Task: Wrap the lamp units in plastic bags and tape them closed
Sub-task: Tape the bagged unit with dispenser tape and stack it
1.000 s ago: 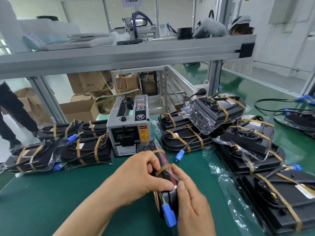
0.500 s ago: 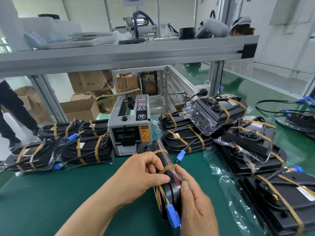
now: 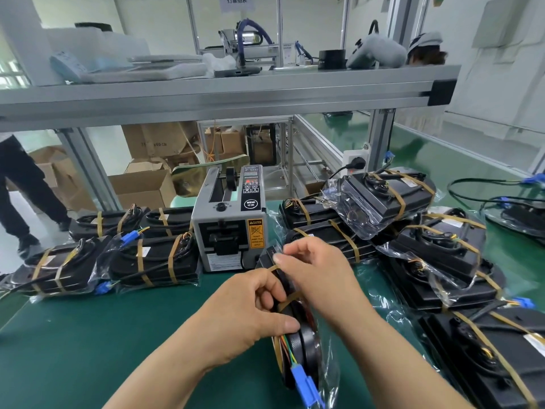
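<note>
A black lamp unit (image 3: pixel 303 346) in a clear plastic bag stands on edge on the green table (image 3: pixel 88 343), with brown tape strips round it and a blue connector (image 3: pixel 305 385) at its near end. My left hand (image 3: pixel 247 311) grips its left side, thumb across the edge. My right hand (image 3: pixel 318 276) reaches over the top and pinches the bag and a tape strip at the unit's far end. A grey tape dispenser (image 3: pixel 230 219) sits just behind.
Wrapped, taped lamp units lie in a group at left (image 3: pixel 153 261) and piled at right (image 3: pixel 442 255). An aluminium shelf frame (image 3: pixel 224 95) spans overhead. Cardboard boxes (image 3: pixel 144 184) sit behind the bench. A person stands at far left (image 3: pixel 20 190).
My right hand has moved from the unit's near right side up and forward over its top to the far end. My left hand keeps its grip.
</note>
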Tool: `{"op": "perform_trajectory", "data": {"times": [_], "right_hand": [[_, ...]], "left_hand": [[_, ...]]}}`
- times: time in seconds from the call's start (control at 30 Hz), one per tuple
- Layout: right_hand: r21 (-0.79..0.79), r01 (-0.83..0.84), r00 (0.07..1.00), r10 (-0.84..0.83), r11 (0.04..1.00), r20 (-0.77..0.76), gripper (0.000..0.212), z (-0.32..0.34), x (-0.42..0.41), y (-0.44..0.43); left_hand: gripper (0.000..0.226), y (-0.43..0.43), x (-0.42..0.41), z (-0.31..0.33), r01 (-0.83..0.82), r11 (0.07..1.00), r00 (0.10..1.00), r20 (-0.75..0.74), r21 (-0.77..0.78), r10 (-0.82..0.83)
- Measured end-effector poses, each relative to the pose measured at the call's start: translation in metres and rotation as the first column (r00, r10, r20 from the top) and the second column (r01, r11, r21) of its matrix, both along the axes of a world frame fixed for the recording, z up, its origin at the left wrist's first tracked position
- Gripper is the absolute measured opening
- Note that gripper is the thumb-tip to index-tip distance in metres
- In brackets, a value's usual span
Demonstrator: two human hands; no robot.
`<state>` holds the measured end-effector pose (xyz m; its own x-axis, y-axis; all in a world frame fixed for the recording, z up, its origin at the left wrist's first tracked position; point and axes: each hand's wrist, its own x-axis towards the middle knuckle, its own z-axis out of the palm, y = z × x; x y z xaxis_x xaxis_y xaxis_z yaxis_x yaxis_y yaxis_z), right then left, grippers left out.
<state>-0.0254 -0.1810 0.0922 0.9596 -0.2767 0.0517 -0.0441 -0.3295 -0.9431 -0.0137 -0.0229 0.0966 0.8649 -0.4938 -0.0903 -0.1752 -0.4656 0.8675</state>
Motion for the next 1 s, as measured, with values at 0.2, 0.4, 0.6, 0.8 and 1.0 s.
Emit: {"op": "perform_trajectory", "data": {"times": [0.2,0.4,0.6,0.8,1.0], "right_hand": [[-0.217,-0.007,1.000,0.001,0.976,-0.027,0.019,-0.002,0.032,0.011],[-0.263,0.030,0.999,-0.024,0.964,0.025,0.020,-0.010,0.034,0.010],[-0.340,0.044,0.999,-0.033,0.939,0.036,0.028,-0.013,0.033,0.009],[-0.328,0.057,0.997,-0.038,0.943,0.062,0.028,-0.015,0.032,0.010],[-0.287,0.052,0.997,-0.035,0.956,0.064,0.028,-0.016,0.032,0.009]], "left_hand": [[0.036,0.005,0.000,-0.002,-0.002,1.000,0.999,-0.047,-0.009,0.002],[0.019,0.011,0.009,-0.002,-0.014,0.995,0.997,-0.082,-0.103,0.006],[0.019,0.010,0.074,-0.013,-0.757,0.558,0.636,-0.577,-0.339,0.512],[0.020,0.005,0.102,-0.023,-0.868,0.397,0.478,-0.721,-0.299,0.501],[0.018,-0.005,0.111,-0.023,-0.893,0.335,0.441,-0.734,-0.301,0.516]]}}
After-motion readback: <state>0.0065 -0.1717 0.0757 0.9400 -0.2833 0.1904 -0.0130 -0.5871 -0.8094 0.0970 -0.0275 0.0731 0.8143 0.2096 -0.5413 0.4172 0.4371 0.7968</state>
